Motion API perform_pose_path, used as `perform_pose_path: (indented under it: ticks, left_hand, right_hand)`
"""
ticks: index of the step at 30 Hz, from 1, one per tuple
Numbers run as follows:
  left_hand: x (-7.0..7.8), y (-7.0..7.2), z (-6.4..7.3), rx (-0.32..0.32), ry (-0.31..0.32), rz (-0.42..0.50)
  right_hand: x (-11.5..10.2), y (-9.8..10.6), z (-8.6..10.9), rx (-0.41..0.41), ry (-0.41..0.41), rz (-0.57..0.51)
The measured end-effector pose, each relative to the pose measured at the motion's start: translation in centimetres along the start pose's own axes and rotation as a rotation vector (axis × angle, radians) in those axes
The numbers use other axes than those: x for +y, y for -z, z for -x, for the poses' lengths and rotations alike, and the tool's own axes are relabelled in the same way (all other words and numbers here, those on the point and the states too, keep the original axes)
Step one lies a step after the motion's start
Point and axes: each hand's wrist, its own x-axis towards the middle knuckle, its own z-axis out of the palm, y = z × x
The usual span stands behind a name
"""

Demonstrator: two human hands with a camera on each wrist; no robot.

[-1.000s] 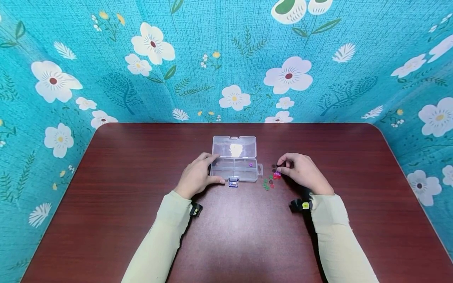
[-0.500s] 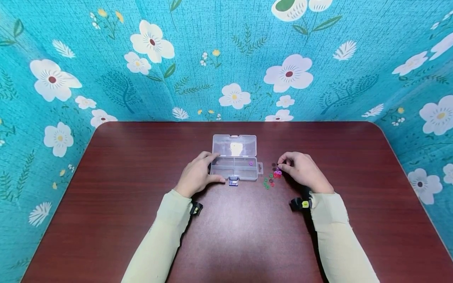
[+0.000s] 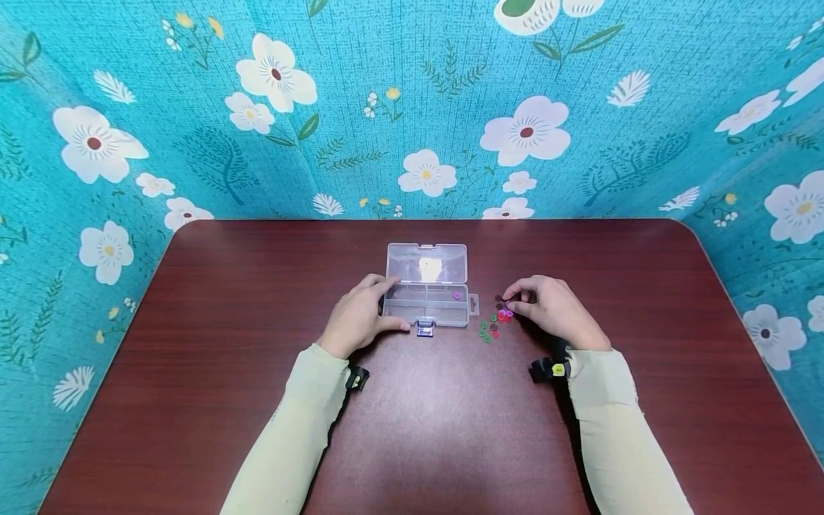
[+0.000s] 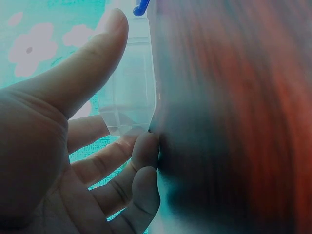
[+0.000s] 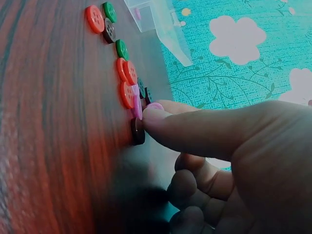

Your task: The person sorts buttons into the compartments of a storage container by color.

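My left hand [image 3: 357,315] holds the left end of a clear plastic compartment box [image 3: 405,266], its thumb at the front edge and fingers around the end and back. The box's lid stands open, and one purple button [image 3: 457,295] lies in the back right compartment. To the right of the box, my right hand [image 3: 550,309] pinches a pink-purple button [image 5: 155,106] between thumb and index finger. Just beneath are loose buttons: a purple one [image 5: 137,102], a black one [image 5: 138,132], red ones [image 5: 95,19] and green ones [image 5: 122,49].
A blue latch [image 3: 425,330] sticks out from the box's front, and a hanging tab [image 3: 473,305] from its right side. The brown wooden table [image 3: 425,422] ends at the back against a blue floral cloth [image 3: 360,129].
The right hand's fingertips have shifted slightly among the buttons, and a purple button is now pinched in them. Left hand and box keep their place; the head view has tilted a little.
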Motion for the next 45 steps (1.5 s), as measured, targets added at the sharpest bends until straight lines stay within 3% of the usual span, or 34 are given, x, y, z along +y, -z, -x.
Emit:
perform_pose_path:
  ticks: [45]
  left_hand:
    - [-0.15,-0.16,-0.01,-0.004,0.008,0.006]
  right_hand:
    - [-0.38,0.31,0.12,0.003,-0.011,0.027]
